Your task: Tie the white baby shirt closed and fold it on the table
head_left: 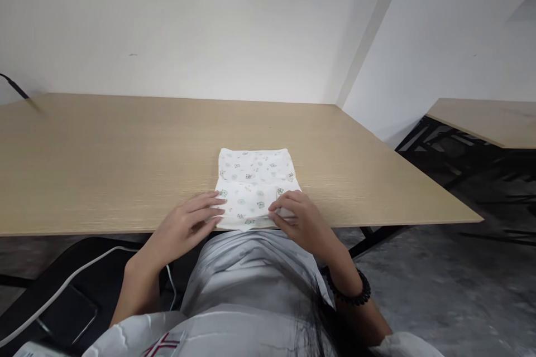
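Observation:
A white cloth (256,178) with small green and brown prints lies at the front edge of the table, roughly rectangular, with a crease running across its middle. My left hand (196,216) rests at the cloth's left side, its fingers stretched out and slightly apart, the tips touching the edge. On the lower right part, my right hand (295,215) has thumb and fingertips brought together on the cloth. The right hand covers the cloth's lower right corner. The near edge of the cloth lies close against my body.
The wooden table (138,150) reaches back to a white wall (176,39). A black cable (14,86) sits at the far left. A white cord (71,279) runs over a black chair (104,245) at lower left. Another table (481,120) stands to the right.

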The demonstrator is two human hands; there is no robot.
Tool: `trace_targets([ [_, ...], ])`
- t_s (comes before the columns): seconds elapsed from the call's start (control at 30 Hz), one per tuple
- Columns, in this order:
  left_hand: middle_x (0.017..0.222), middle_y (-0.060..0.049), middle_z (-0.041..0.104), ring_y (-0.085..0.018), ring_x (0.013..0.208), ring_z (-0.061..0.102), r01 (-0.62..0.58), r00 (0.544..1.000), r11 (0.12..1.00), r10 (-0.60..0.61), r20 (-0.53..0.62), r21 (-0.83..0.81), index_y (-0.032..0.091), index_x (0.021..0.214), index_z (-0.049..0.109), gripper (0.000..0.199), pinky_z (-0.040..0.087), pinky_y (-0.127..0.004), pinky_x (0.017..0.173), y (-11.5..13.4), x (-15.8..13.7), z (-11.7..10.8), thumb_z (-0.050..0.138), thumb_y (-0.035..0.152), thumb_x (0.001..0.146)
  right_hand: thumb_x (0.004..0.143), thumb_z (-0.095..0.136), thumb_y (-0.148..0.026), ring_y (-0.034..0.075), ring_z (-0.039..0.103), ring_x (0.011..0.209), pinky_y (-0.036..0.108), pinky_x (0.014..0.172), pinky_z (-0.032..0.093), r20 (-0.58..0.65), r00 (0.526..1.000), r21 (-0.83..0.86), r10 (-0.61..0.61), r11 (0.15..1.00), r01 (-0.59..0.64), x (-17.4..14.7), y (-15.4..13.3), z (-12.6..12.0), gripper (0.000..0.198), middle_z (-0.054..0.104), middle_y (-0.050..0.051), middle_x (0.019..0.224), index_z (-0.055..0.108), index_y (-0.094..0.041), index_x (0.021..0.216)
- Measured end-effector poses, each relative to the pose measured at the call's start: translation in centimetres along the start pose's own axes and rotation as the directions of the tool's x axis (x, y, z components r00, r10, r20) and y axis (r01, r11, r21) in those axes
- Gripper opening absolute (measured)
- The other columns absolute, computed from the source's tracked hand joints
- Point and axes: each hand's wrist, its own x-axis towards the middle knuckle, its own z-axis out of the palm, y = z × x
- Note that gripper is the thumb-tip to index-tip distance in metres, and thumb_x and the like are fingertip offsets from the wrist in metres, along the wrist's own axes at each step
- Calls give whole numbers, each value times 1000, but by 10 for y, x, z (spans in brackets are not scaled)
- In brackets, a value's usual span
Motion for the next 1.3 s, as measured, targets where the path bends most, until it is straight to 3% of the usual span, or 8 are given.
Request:
trace_targets([
  [0.2, 152, -5, 49, -29, 144, 40, -33, 985, 987, 5, 175, 156, 33, 147, 46, 65, 28, -52, 121, -3, -7, -2, 63, 55, 88, 90, 66, -44, 31, 50, 130, 51, 108, 38, 29, 1000, -170, -11, 985, 16, -11, 12, -4, 34, 60, 12, 135, 67, -27, 119],
  [0.4, 161, -11, 33, -34, 149, 27, -67, 975, 959, 4, 223, 275, 26, 156, 30, 95, 18, -56, 122, -3, 3, -3, 54, 77, 80, 97, 56, -47, 27, 52, 132, 46, 108, 38, 182, 983, -197, 20, 980, 17, -12, 22, -12, 43, 58, 10, 143, 59, -26, 135],
  [0.6, 164, -3, 26, -26, 152, 20, -38, 949, 976, -32, 315, 214, 30, 158, 22, 69, 11, -53, 124, -11, 22, -8, 18, 65, 99, 97, 58, -31, 25, 64, 108, 46, 99, 38, 147, 989, -234, 15, 972, 20, 8, 10, -4, 19, 75, 6, 109, 72, -23, 107],
  [0.77, 164, -6, 24, -27, 152, 21, 119, 934, 944, -211, 288, 307, 23, 158, 24, 71, 13, -54, 123, -13, 19, 0, 21, 63, 100, 95, 55, -17, 24, 64, 108, 43, 97, 40, 49, 999, -206, 21, 978, -10, 17, 3, 6, 18, 74, 8, 111, 72, -19, 100],
  [0.93, 164, -10, 23, -31, 152, 19, 159, 946, 910, -251, 204, 384, 19, 159, 20, 85, 14, -54, 123, -10, 11, 10, 35, 71, 93, 95, 57, -28, 25, 62, 112, 43, 99, 43, 143, 988, -161, 65, 986, -42, 13, 10, 4, 22, 72, 10, 114, 72, -20, 109],
  [1.17, 163, -8, 27, -34, 152, 16, -77, 959, 945, -17, 284, 317, 27, 160, 16, 96, 13, -59, 122, -18, 1, 0, 57, 69, 85, 78, 74, -57, 37, 27, 148, 65, 117, 15, 310, 943, -204, 123, 977, -61, -16, 38, -35, 79, 37, 11, 159, 45, -31, 147],
  [1.23, 159, -6, 37, -31, 150, 26, -132, 961, 956, 58, 271, 262, 31, 158, 23, 82, 17, -56, 122, -21, -5, -2, 61, 56, 89, 75, 79, -49, 37, 27, 147, 66, 117, 17, 360, 923, -204, 139, 977, -68, -28, 43, -39, 88, 37, 11, 159, 38, -32, 151],
  [1.3, 152, -3, 49, -26, 144, 40, -164, 965, 969, 119, 236, 183, 35, 152, 38, 57, 25, -51, 121, -23, -9, -3, 55, 35, 97, 83, 72, -31, 32, 35, 143, 59, 116, 29, 343, 933, -181, 107, 982, -46, -39, 43, -39, 75, 45, 9, 152, 39, -32, 151],
])
